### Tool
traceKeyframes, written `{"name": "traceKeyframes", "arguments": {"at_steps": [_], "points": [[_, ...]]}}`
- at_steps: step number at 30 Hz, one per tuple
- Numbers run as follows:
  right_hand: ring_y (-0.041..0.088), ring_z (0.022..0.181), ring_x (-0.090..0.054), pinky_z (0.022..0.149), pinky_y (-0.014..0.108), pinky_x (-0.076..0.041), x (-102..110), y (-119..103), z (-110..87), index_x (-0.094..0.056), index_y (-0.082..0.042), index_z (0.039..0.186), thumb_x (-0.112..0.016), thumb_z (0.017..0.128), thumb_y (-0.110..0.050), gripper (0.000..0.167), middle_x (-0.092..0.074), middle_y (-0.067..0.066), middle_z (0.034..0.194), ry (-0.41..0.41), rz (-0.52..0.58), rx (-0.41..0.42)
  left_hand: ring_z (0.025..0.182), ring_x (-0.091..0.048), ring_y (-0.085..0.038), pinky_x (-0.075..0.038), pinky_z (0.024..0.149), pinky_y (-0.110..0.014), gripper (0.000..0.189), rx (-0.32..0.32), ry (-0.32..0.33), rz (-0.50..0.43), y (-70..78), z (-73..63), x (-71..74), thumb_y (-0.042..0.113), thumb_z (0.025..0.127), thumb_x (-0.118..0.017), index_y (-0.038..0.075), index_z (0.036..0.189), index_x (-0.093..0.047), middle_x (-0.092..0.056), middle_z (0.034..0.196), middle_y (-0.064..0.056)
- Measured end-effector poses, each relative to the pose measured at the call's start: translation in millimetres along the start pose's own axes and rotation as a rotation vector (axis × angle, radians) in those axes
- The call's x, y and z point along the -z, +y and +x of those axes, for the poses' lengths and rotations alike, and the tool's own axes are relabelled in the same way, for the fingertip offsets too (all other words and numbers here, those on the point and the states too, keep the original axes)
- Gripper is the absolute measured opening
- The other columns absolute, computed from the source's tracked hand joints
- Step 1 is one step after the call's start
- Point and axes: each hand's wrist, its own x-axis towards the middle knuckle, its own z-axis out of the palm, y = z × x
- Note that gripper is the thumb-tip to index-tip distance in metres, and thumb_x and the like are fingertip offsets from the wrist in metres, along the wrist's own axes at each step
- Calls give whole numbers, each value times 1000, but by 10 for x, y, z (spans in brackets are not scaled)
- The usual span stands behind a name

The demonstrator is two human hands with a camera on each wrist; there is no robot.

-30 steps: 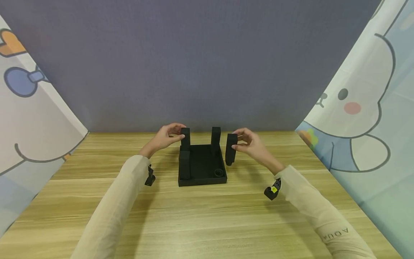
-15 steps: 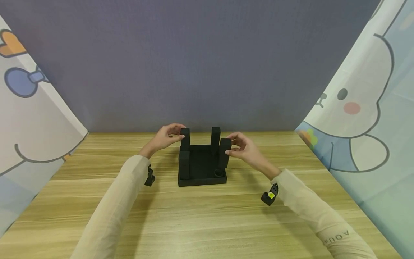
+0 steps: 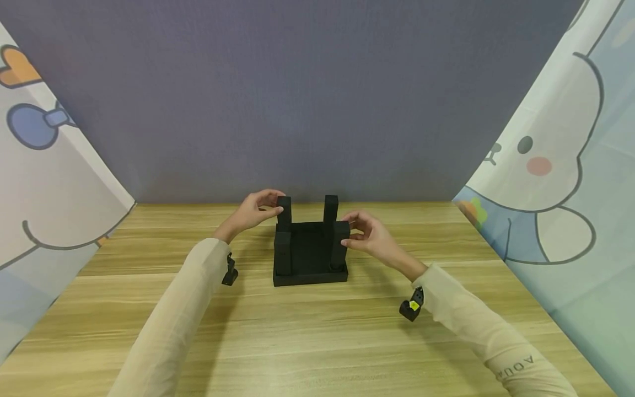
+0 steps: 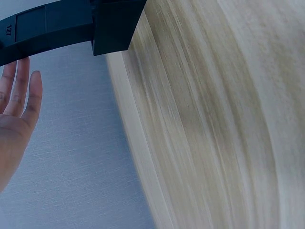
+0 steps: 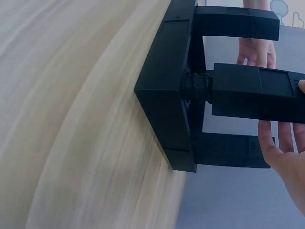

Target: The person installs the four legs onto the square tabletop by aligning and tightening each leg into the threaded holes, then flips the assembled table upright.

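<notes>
A black square tray-like base (image 3: 310, 277) lies on the table with black block legs standing at its corners. My left hand (image 3: 255, 209) pinches the top of the back left leg (image 3: 284, 215) between thumb and fingers. At the front right corner my right hand (image 3: 372, 240) holds another leg (image 3: 339, 248) upright by its upper part. The right wrist view shows this leg's threaded end (image 5: 202, 87) at the round socket of the base, with some thread still visible. A front left leg (image 3: 283, 253) and a back right leg (image 3: 330, 212) stand untouched.
The wooden table (image 3: 297, 336) runs round the base. Behind it rises a grey panel (image 3: 307, 99). Cartoon-printed cloths (image 3: 541, 165) hang at both sides. A small black camera (image 3: 412, 305) is strapped on the right wrist, another (image 3: 230, 270) on the left.
My right hand has brought its leg from beside the base leftward and down onto the front right socket, now covered by it. The left hand has stayed on the back left leg.
</notes>
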Motion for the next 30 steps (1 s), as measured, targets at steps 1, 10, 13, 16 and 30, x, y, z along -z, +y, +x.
{"name": "traceKeyframes", "arguments": {"at_steps": [1,10,13,16,30], "points": [[14,91,-57,73,25,-52,-4,3,-3,-48,4,113,-67,78,5,40,-53,3,106,-1,1,-1,115,-49,-35,-39,96,-50,41,-3,0,0,-2,1,1,13,90,-58,3,129,-47,-50,127,-20],[14,93,-56,74,25,-52,-15,48,-30,-47,5,114,-67,78,4,41,-50,2,110,-19,-8,0,115,-48,-35,-39,96,-51,41,-4,-2,1,0,11,-6,12,91,-57,3,129,-47,-49,128,-20],[14,93,-56,75,25,-52,-12,57,-38,-47,4,115,-68,79,3,41,-49,3,111,-24,-17,9,116,-48,-35,-38,96,-51,41,0,-3,-3,-4,13,-10,12,91,-57,3,129,-47,-49,127,-20],[14,94,-56,76,26,-52,-10,65,-39,-48,3,115,-68,79,2,41,-49,5,113,-23,-24,5,116,-48,-35,-38,97,-50,41,8,-2,-6,4,7,-8,12,91,-57,4,129,-47,-49,128,-20],[30,100,-53,75,28,-51,-17,73,-48,-49,0,115,-71,77,-2,44,-47,11,119,-15,-26,-13,117,-47,-34,-38,97,-51,42,10,0,-11,-115,51,-14,15,91,-57,7,130,-47,-48,131,-18]]}}
